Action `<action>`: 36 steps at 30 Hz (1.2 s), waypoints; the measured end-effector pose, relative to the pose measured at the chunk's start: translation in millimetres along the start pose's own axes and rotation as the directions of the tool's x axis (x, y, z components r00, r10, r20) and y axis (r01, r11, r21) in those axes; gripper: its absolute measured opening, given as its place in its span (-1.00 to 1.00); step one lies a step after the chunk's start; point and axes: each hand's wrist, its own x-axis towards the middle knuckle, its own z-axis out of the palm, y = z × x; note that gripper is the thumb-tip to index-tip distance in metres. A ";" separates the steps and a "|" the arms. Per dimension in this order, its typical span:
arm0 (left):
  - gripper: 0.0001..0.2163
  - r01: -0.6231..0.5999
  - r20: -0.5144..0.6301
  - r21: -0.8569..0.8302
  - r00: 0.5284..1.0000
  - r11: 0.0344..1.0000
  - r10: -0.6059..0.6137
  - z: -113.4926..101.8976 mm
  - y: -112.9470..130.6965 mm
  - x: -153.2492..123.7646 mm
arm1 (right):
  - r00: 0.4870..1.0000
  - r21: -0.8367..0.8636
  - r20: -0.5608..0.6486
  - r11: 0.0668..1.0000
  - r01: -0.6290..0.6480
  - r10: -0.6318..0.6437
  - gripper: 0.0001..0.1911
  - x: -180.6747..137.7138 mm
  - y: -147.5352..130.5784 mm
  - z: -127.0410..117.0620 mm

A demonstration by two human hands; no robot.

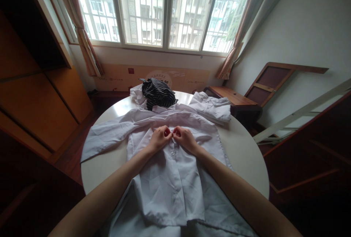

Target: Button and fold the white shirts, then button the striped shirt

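Both grips are narrow and pinched at the middle of the white shirt (170,178): my left hand (159,139) and my right hand (185,139) meet fingertip to fingertip on the button strip at chest height, each nipping a small bit of the cloth's edge. Whether a button sits between my fingers I cannot tell, as the fingertips cover that spot.

The shirt lies face up on the round white table (246,156), collar away from me, its hem hanging over the near edge toward my body. Its one sleeve (106,136) stretches out flat to my left, reaching the table's rim. Below my hands the front panels overlap loosely, with one button (172,153) showing just under my fingers.

Beyond the collar sits a bundled black striped garment (157,92), touching the shirt's top. To the right of that, another white garment (211,107) lies folded near the table's far edge. Behind the table runs a wide barred window (164,10) with curtains pulled to either side.
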 end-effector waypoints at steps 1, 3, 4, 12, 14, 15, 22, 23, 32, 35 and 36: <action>-0.91 0.001 0.002 -0.012 1.000 1.000 -0.001 0.0 0.1 0.0 | 1.000 -0.004 -0.004 1.000 0.003 -0.003 -0.93 -0.3 -1.0 -0.4; -0.91 -0.001 0.003 -0.039 1.000 0.999 0.002 0.0 0.4 0.0 | 1.000 -0.010 -0.008 1.000 0.010 -0.010 -0.93 -0.9 -3.3 -1.3; -0.91 -0.002 0.002 -0.052 1.000 0.999 0.002 -0.1 0.7 -0.1 | 1.000 -0.011 -0.009 1.000 0.013 -0.013 -0.93 -1.3 -4.5 -1.9; -0.89 0.056 0.011 -0.148 0.998 0.987 -0.055 -7.1 5.1 -1.5 | 1.000 0.006 -0.029 1.000 0.010 -0.010 -0.91 -1.8 -5.7 -2.4; -0.89 0.071 0.011 -0.178 0.997 0.981 -0.070 -8.4 4.8 -1.4 | 0.999 0.032 -0.038 0.999 -0.006 0.007 -0.91 -0.9 -4.4 -1.2; -0.89 0.078 0.011 -0.188 0.997 0.979 -0.077 -8.6 4.4 -1.3 | 0.999 0.051 -0.040 0.999 -0.015 0.017 -0.91 -0.4 -4.1 -0.8; -0.89 0.108 0.010 -0.236 0.994 0.966 -0.108 -6.7 0.5 -0.2 | 0.992 0.157 -0.070 0.983 -0.096 0.108 -0.91 1.7 -5.9 -2.3; -0.89 0.108 0.011 -0.243 0.994 0.964 -0.108 -6.1 -0.2 0.0 | 0.991 0.164 -0.072 0.981 -0.100 0.113 -0.91 2.0 -5.8 -2.8; -0.88 0.110 0.023 -0.332 0.994 0.937 -0.109 -4.5 -2.5 0.5 | 0.998 0.193 -0.019 0.979 -0.062 0.067 -0.93 4.1 3.0 -2.0; -0.89 0.112 0.034 -0.336 0.994 0.935 -0.106 -4.6 -3.5 0.4 | 0.998 0.191 -0.015 0.980 -0.052 0.056 -0.96 3.4 3.2 -1.3; -0.89 0.107 0.036 -0.334 0.994 0.936 -0.101 -4.5 -4.2 0.4 | 0.998 0.193 -0.015 0.980 -0.050 0.054 -0.96 3.2 3.0 -1.5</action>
